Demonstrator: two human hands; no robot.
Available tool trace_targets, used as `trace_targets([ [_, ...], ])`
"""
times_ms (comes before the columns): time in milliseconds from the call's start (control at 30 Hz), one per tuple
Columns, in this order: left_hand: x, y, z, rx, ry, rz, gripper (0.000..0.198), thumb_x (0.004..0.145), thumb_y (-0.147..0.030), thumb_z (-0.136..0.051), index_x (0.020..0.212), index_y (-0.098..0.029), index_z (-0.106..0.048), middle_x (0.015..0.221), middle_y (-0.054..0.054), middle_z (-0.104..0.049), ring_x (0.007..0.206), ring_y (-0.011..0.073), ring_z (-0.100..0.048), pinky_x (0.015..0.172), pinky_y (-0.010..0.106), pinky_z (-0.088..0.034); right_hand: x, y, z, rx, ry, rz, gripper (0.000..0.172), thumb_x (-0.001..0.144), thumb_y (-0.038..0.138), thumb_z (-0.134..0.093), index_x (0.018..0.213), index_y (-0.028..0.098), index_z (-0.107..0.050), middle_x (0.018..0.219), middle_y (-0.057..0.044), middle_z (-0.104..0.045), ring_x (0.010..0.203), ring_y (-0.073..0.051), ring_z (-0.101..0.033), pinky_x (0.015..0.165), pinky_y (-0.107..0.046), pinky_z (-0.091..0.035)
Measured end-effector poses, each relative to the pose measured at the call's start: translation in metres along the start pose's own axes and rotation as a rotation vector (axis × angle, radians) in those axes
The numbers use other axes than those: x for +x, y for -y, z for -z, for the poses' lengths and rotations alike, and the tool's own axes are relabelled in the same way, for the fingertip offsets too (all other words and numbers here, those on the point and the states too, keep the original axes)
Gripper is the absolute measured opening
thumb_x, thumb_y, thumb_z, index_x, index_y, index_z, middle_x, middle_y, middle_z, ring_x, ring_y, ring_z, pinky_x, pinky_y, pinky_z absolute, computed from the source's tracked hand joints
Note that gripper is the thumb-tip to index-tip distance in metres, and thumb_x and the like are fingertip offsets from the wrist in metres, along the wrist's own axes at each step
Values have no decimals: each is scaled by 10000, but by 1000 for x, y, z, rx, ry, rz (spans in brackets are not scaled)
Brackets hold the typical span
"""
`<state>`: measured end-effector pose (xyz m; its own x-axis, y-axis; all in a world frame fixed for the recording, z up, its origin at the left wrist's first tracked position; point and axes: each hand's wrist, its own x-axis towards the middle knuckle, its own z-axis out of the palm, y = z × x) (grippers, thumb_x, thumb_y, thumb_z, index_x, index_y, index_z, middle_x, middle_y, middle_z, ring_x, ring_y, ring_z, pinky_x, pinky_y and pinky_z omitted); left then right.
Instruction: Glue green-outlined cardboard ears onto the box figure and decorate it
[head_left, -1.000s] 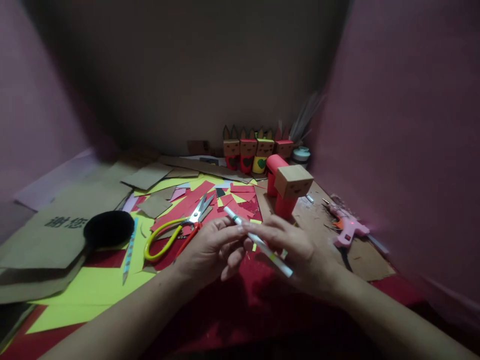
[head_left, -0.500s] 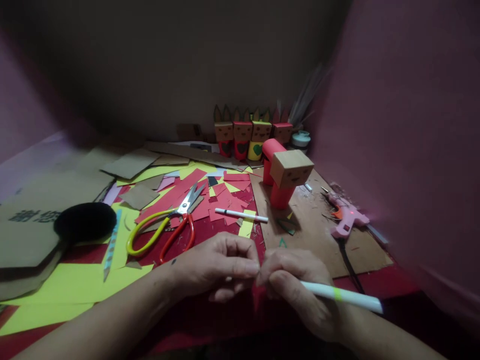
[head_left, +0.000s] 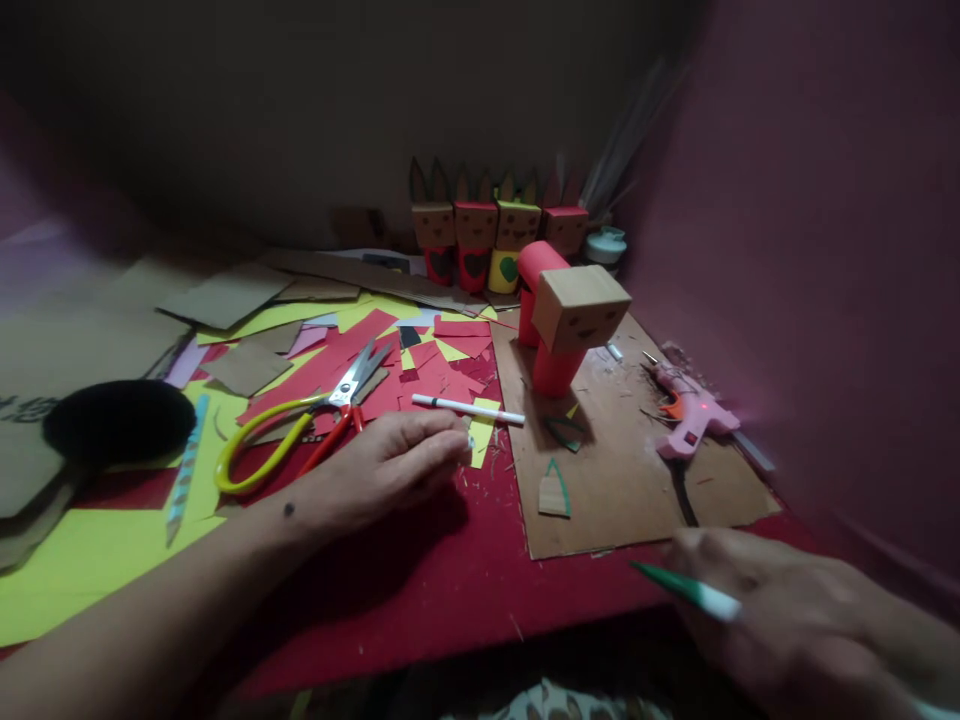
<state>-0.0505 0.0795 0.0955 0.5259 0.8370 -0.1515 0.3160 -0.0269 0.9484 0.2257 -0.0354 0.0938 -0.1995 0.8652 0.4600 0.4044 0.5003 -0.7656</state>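
Right hand (head_left: 757,610) is kinda blurry but it's got a green-tipped marker (head_left: 694,592), tip pointing left near the front edge of the red tabletop (head_left: 450,600). Left hand (head_left: 397,455) is curled up between the scissors (head_left: 343,393) and a white pen (head_left: 469,408), can't really tell what's in it. On the cardboard sheet (head_left: 607,515): a green-edged cutout (head_left: 555,493), a box-headed red figure (head_left: 574,318) and a pink glue gun (head_left: 694,422).

I see the marker (head_left: 686,587) in the right hand (head_left: 787,620) before the cardboard sheet (head_left: 615,520), scissors (head_left: 343,392) left, figures (head_left: 475,228) behind.
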Motion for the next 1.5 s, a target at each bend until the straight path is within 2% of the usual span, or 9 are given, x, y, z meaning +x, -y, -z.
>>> trace_targets([
  [67, 7, 6, 4, 308, -172, -180, 276, 902, -417, -584, 724, -209, -625, 630, -3, -566, 560, 130, -489, 540, 225, -371, 2, -2, -2, 54, -31, 52, 228, 990, 345, -514, 1039, 455, -708, 573, -21, -612, 488, -245, -583, 453, -367, -455],
  [100, 9, 10, 5, 438, -220, -232, 237, 902, -394, -592, 771, -207, -659, 667, 7, -611, 589, 138, -526, 568, 228, -385, 3, -4, -6, 20, -52, -42, 164, 967, 334, -591, 1021, 439, -706, 634, -14, -647, 538, -238, -606, 506, -362, -488],
  [267, 8, 31, -2, 940, -432, -485, 163, 953, -282, -603, 1048, -180, -688, 860, 46, -671, 601, 137, -546, 497, 227, -323, 4, -15, -18, 69, -119, -229, 184, 955, 230, -649, 970, 374, -761, 765, 15, -709, 650, -152, -665, 596, -255, -528],
  [400, -5, 27, -25, 1029, -326, -918, 159, 981, -128, -555, 1093, -120, -667, 803, 35, -622, 647, 152, -531, 537, 256, -388, 5, -21, -23, 269, -174, -437, 164, 966, 245, -664, 1030, 351, -772, 778, 28, -742, 675, -119, -695, 576, -182, -527],
  [533, -23, 13, -55, 1063, -90, -1031, 223, 975, -114, -585, 1171, -34, -657, 1074, 151, -732, 856, 223, -645, 734, 354, -543, 13, -23, -29, 460, -194, -639, 75, 900, 322, -767, 932, 263, -734, 758, 21, -725, 663, -105, -663, 553, -158, -501],
  [700, -41, 1, -74, 1265, 39, -906, 359, 1065, -173, -392, 1281, -50, -651, 1365, 208, -671, 1180, 308, -648, 947, 427, -536, 23, -22, -30, 484, -164, -700, 123, 869, 326, -770, 878, 217, -713, 675, 23, -682, 560, -90, -596, 487, -160, -462],
  [1100, -25, 27, -92, 1191, -221, -827, 425, 1079, -265, -359, 1280, 21, -599, 1236, 198, -712, 1042, 296, -626, 897, 402, -518, 25, -24, -32, 215, -74, -598, 51, 870, 254, -707, 868, 206, -722, 745, -34, -759, 640, -155, -707, 582, -232, -563],
  [1300, -29, 25, -87, 1295, -34, -798, 505, 1083, -403, -384, 1380, -46, -584, 1395, 149, -666, 1106, 251, -612, 959, 356, -504, 24, -25, -31, 254, -60, -621, 43, 921, 268, -684, 909, 236, -709, 794, -14, -766, 685, -152, -725, 617, -234, -592],
  [1500, -28, 30, -97, 1272, -123, -789, 512, 1103, -304, -219, 1301, -100, -645, 1323, 126, -719, 1068, 226, -647, 884, 353, -483, 24, -22, -29, 66, -33, -522, 54, 901, 210, -691, 889, 251, -724, 799, 19, -771, 711, -119, -743, 661, -189, -573],
])
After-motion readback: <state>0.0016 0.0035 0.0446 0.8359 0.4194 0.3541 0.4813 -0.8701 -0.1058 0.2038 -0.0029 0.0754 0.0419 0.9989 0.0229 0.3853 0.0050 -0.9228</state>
